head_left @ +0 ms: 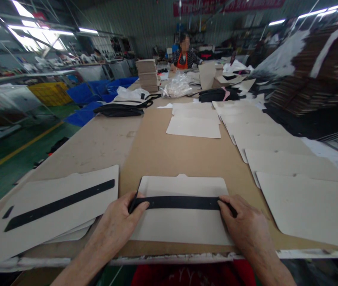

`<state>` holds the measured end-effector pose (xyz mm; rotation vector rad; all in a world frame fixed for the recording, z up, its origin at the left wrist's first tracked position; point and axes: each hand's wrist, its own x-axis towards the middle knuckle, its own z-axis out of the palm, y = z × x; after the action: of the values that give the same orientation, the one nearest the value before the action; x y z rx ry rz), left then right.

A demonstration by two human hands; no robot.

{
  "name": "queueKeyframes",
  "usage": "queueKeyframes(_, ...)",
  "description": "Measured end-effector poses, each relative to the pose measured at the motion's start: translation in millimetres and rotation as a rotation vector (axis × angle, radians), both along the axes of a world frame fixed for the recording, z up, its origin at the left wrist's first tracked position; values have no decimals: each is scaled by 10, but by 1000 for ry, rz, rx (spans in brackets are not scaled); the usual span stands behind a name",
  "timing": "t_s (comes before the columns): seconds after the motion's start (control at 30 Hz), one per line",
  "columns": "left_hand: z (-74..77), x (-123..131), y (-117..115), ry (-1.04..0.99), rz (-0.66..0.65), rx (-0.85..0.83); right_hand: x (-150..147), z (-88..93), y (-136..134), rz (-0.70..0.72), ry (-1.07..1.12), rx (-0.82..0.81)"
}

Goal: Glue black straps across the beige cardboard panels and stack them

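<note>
Directly in front of me a pale board (183,226) with rounded corners and a small tab on its far edge lies on the table. Across it runs a black strip (183,202), its ends pinched by my two hands. My left hand (127,214) closes thumb and fingers on the left end, and a thin dark piece shows between the fingers there. At the right end, my right hand (242,218) grips the strip the same way. To the left, another pale board (68,182) carries a black strip (62,204) and lies over more boards.
Overlapping pale boards (308,206) run along the table's right side. Further back lie more boards (194,123), a black bag-like item (121,109) and a board stack (148,73). A co-worker (183,55) is at the far end. Dark piled sheets (312,75) rise at right.
</note>
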<state>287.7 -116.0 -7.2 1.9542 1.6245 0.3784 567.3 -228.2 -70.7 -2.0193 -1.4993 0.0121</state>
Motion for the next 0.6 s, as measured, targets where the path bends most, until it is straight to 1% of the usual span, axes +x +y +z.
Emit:
queueKeyframes(0.17, -22, -13, 13, 4, -19, 10, -2, -3, -8, 6, -26, -1)
queueKeyframes(0.23, -32, -8, 23, 5, -16, 4, -10, -2, -12, -10, -34, -6)
queueKeyframes(0.4, -58, 19, 51, 9, -7, -13, -45, 12, -23, 5, -69, -9)
queueKeyframes(0.5, 5, 13, -13, 1, -13, -13, -74, 34, -33, -20, -112, 6)
queueKeyframes(0.6, 154, -38, -174, -41, -87, 7, -60, 5, -61, 5, -168, 15)
